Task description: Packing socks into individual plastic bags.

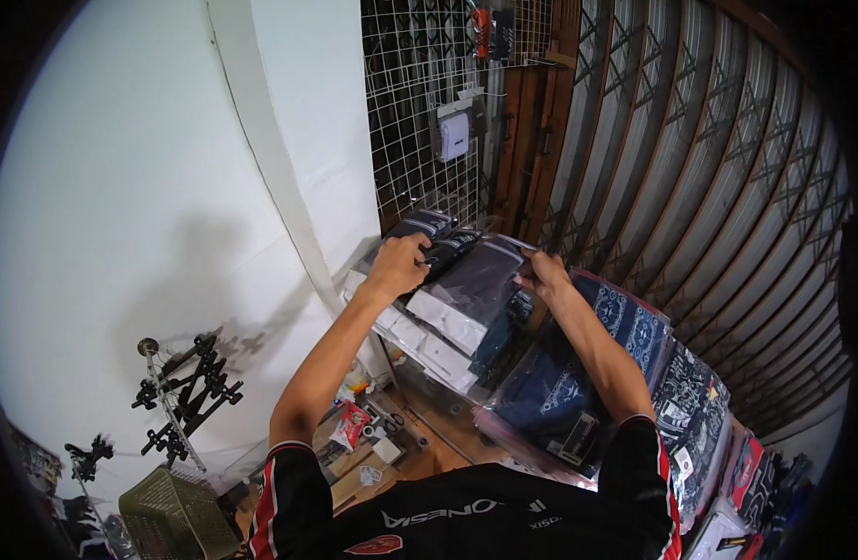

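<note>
My left hand point(399, 266) is at the upper end of a pile of clear plastic packets, its fingers bent over dark folded cloth packets point(418, 225) with white stripes. Whether it grips one cannot be told. My right hand point(543, 271) pinches the right edge of a dark grey cloth packet point(481, 273) in clear plastic, whose lower end shows a white card. Beneath lie more packets with white cards point(429, 346). A teal packet point(495, 343) shows just right of them. Under my right forearm lies a blue patterned garment point(555, 392) in plastic.
Stacks of patterned garments in plastic point(688, 413) extend to the lower right. A white wire grid point(415, 105) with hanging packets stands ahead, beside a folding metal gate point(667, 140). A green plastic basket point(177, 514) and a black rack point(191, 392) stand left, by the white wall.
</note>
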Demonstrator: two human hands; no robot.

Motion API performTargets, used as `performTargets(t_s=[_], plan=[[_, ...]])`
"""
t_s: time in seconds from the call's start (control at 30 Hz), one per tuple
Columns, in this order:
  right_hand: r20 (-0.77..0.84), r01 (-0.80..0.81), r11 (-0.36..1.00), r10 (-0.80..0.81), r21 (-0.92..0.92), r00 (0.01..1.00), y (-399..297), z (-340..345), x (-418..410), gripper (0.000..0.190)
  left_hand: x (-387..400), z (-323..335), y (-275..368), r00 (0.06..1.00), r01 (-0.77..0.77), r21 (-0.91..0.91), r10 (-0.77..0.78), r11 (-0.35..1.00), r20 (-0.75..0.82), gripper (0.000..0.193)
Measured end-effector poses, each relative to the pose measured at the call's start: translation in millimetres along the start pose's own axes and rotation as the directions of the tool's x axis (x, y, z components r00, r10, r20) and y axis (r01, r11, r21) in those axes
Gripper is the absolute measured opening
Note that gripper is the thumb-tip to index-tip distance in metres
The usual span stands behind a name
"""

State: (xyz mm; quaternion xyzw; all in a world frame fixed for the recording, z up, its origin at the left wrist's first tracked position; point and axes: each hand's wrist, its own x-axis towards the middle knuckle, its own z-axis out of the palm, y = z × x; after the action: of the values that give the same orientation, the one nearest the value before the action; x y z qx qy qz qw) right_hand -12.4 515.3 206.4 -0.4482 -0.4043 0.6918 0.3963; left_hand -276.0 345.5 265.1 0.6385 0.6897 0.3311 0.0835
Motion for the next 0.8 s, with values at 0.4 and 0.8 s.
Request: performTargets(t_s=[0.4,0.8], plan=[[0.01,-0.028,0.961,0.032,-0.275,0.999,-11,15,-20,0.036,-44,16,32,0.982,-0.178,0.053,0.181,0.983,-0.046,0.053],[-0.054,-0.038,0.904,0.017,-0.425,0.998,-5,3,-33,0.035,-75,60,47,0.964,-0.265,0.225,0.26,0.938,0.053,0.067]])
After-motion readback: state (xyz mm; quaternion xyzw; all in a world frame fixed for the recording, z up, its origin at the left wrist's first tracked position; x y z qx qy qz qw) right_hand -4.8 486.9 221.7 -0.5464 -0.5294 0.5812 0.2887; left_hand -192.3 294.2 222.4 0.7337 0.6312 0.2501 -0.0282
